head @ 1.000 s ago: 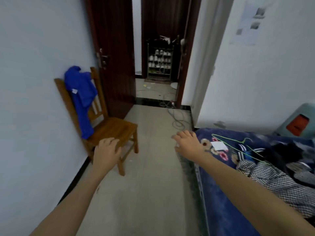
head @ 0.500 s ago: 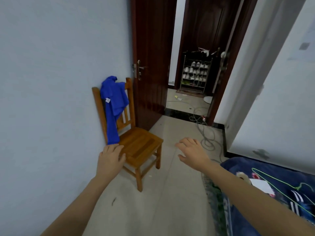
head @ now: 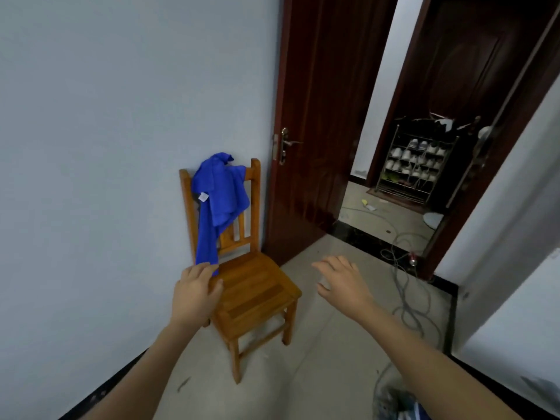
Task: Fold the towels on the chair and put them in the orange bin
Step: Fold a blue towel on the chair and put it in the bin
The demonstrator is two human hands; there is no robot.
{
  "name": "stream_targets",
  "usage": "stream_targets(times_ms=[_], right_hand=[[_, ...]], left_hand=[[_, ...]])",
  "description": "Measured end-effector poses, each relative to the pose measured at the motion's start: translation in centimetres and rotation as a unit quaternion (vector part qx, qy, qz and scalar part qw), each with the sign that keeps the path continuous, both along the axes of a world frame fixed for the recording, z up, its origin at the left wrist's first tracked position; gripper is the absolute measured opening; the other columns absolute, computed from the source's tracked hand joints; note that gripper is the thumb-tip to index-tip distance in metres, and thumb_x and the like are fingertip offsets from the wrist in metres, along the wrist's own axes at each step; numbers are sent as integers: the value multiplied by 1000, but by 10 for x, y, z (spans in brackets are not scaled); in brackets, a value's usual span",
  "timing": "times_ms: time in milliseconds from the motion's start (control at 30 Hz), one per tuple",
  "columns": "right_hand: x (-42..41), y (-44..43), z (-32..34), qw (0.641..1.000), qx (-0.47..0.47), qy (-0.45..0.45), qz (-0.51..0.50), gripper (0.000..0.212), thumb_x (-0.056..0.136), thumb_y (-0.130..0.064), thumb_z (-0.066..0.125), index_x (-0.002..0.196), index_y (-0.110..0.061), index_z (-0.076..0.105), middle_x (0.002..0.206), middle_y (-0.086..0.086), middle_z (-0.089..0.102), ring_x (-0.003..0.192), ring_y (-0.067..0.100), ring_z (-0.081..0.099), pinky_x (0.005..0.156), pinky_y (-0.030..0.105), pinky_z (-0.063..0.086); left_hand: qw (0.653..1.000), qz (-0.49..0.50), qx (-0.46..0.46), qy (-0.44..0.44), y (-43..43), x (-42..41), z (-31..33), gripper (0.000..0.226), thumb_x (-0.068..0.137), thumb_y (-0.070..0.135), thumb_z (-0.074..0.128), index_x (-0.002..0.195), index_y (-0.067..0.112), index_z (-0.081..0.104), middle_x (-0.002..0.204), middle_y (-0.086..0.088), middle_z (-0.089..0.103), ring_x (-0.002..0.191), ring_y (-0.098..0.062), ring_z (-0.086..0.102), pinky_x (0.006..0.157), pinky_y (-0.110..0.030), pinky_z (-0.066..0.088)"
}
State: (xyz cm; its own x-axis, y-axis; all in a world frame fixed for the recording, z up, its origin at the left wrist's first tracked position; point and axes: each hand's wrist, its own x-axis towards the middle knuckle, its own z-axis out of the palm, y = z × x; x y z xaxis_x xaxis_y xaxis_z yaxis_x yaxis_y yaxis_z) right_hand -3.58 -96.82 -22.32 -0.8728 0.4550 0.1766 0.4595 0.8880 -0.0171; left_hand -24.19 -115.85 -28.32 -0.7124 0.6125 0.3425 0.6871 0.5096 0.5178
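Well, your left hand (head: 195, 294) was stretched out ahead with its fingers loose and uncurled, holding nothing. Its fingertips were level with the hanging lower end of the blue towel (head: 218, 192), and I could not tell whether they touched the cloth. The towel was draped in a bunch over the top rail of the wooden chair (head: 257, 295). One long tail fell down the left side of the backrest almost to the seat, and a small white label showed near the top. The chair stood with its back against the pale wall (head: 106, 147), just beside a dark brown door (head: 312, 101) that stood open. Your right hand (head: 342, 283) was held out in the air to the right of the seat, palm down, fingers spread and relaxed, gripping nothing and apart from the chair. Beyond the doorway a metal shoe rack (head: 415, 168) stood filled with pale shoes, and grey cables (head: 403, 295) lay looped on the tiled floor (head: 318, 359) near the door frame.
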Motion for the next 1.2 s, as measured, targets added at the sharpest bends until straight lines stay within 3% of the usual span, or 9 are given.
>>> stream_targets(times_ms=[133,333,433,500,567,633,733,900,1200], right_hand=[[-29,36,-3,999,-9,1,36,49,96,-32,43,143,-23,32,144,0,35,136,17,26,107,31,24],[-90,99,-1,995,16,-4,96,47,94,-26,49,139,-17,40,139,5,41,133,22,32,105,36,28],[-126,143,-2,992,36,1,123,47,63,-26,82,107,-15,68,103,7,67,99,26,65,75,39,53],[-152,176,5,992,62,-15,112,51,47,-31,89,95,-20,72,91,2,70,86,21,69,63,32,55],[-172,203,14,990,42,-30,133,48,71,-27,78,115,-14,64,115,9,63,111,28,59,84,41,50],[-189,231,17,990,30,-27,137,47,90,-24,56,135,-13,47,138,10,46,132,27,38,103,41,34],[-210,266,15,993,5,2,120,47,91,-25,55,136,-15,46,139,9,45,133,26,37,104,39,32],[-240,323,2,988,-4,-68,138,49,98,-31,39,144,-22,28,149,-1,27,139,17,21,109,32,23],[-304,443,-1,965,1,-55,256,47,97,-28,41,142,-19,33,147,1,32,137,18,25,108,31,25]], left_hand=[[999,49,-7,6,19,-18,-9,32,83,12,65,112,0,65,117,-22,61,110,-42,53,89,-48,45],[993,121,1,-2,67,-66,-11,37,87,15,62,122,4,59,129,-19,55,123,-37,44,98,-47,39],[988,155,13,-5,102,-102,-11,37,88,16,61,123,4,58,130,-19,54,124,-36,44,99,-47,39],[985,168,17,-22,134,-126,-9,38,89,18,59,125,5,56,131,-17,53,125,-34,43,100,-46,38],[986,160,20,-34,166,-142,-9,38,89,18,59,125,5,56,130,-17,54,123,-34,44,99,-46,39],[990,136,31,-35,201,-152,-10,37,88,16,60,123,3,57,127,-18,55,120,-36,46,97,-45,40],[991,120,32,-43,248,-158,-9,35,90,19,57,124,7,57,129,-13,54,121,-31,45,98,-41,39],[990,130,26,-52,305,-179,-11,36,92,23,54,126,11,55,131,-8,53,124,-26,43,101,-38,38],[967,251,25,-36,375,-207,-16,38,90,19,57,126,7,55,132,-13,52,125,-30,42,102,-41,36]])
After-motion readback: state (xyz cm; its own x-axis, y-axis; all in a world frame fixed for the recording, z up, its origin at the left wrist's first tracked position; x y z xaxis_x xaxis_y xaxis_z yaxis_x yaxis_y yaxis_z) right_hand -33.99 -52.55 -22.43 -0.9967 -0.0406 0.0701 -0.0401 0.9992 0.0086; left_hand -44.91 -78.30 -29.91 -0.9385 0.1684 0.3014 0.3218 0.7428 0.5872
